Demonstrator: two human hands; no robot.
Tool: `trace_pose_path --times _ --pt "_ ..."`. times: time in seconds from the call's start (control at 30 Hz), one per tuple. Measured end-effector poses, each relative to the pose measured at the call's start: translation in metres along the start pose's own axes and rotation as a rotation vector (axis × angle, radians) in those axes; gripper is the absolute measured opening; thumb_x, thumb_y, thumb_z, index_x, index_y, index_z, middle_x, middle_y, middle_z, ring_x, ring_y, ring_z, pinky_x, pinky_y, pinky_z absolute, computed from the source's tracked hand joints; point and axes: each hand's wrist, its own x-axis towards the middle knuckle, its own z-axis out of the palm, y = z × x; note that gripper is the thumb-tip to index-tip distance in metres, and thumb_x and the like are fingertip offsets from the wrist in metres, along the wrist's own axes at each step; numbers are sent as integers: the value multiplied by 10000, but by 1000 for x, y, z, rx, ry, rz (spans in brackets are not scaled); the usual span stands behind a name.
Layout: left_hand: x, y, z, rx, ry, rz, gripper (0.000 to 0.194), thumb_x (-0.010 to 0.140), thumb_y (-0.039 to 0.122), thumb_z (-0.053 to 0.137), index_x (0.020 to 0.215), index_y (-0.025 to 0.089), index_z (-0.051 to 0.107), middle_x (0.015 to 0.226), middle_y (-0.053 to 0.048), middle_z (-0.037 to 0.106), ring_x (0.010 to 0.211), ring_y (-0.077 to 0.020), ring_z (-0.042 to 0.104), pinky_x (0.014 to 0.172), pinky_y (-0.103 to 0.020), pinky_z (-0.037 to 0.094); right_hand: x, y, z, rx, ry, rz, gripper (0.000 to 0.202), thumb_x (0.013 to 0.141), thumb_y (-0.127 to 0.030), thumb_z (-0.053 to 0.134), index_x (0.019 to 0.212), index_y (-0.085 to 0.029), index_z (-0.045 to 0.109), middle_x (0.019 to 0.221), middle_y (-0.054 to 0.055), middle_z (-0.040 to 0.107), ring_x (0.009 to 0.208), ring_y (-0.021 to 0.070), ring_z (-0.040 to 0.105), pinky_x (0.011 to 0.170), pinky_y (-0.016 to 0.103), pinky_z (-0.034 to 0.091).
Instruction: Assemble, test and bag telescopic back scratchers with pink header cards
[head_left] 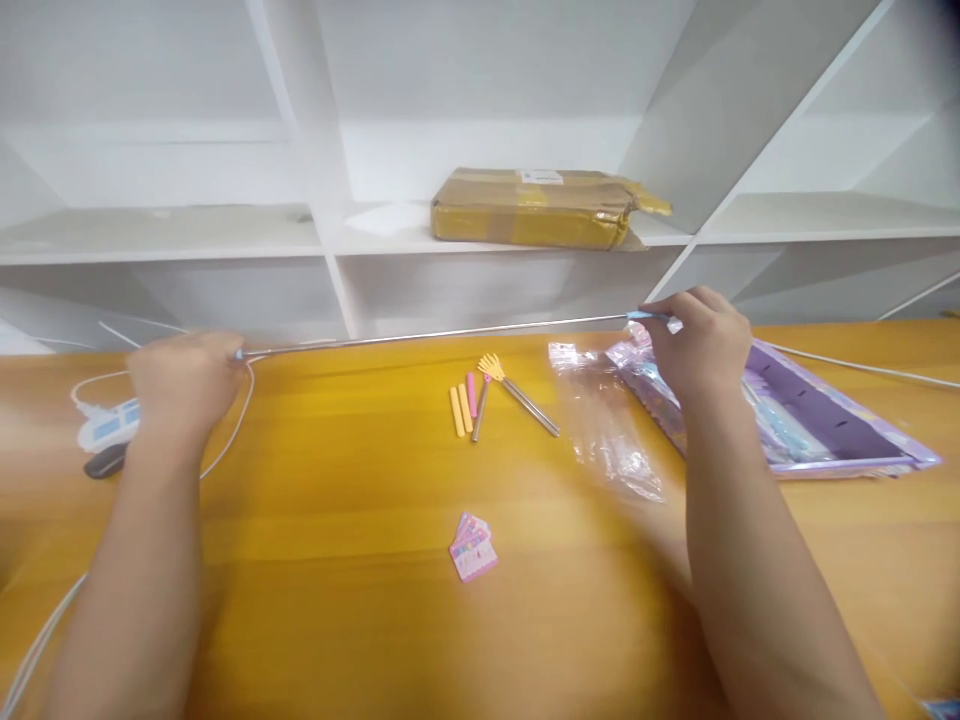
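A long thin metal rod with light blue ends is stretched level above the back of the wooden table. My left hand is closed on its left end, and my right hand is closed on the blue right end. Below the rod lie a yellow hand-shaped piece on metal tubes, a thinner metal stick, yellow sticks and a pink stick. Nearer to me are small pink cards, fanned out.
Clear plastic bags lie left of a purple box holding wrapped items. A power strip, a dark object and white cables are at the left. A taped carton sits on the white shelf.
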Motion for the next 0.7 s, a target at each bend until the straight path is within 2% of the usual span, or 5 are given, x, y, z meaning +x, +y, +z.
trace_pose_path --times 0.13,0.27,0.4,0.57,0.7 --pt "-5 7 -7 5 4 73 265 973 212 415 774 160 581 755 -33 543 719 -153 333 627 -268 160 -3 2 -4 8 4 37 87 848 -221 810 923 -197 772 925 113 704 815 222 590 767 346 396" --pt "-9 11 -12 -5 30 113 298 968 212 411 759 169 618 748 -46 583 728 -170 378 618 -292 183 -1 12 -6 -24 65 89 88 797 -180 804 875 -215 782 862 114 708 753 242 593 743 370 416" --pt "-13 14 -21 -61 42 109 308 949 189 428 742 180 655 722 -43 594 730 -175 400 628 -308 185 1 19 -5 -13 82 108 107 757 -169 794 832 -242 773 846 121 715 748 266 610 730 389 432" --pt "-18 15 -31 -47 35 106 333 971 193 407 782 176 681 744 -36 605 716 -164 392 637 -301 179 -1 21 -1 26 12 81 96 753 -189 791 824 -249 765 869 130 719 786 263 623 750 386 433" --pt "-20 18 -37 -34 -15 93 273 949 243 462 819 181 693 714 -41 596 662 -167 391 632 -301 181 0 17 -2 -11 63 151 107 742 -189 798 808 -267 763 839 119 709 800 272 615 741 393 410"
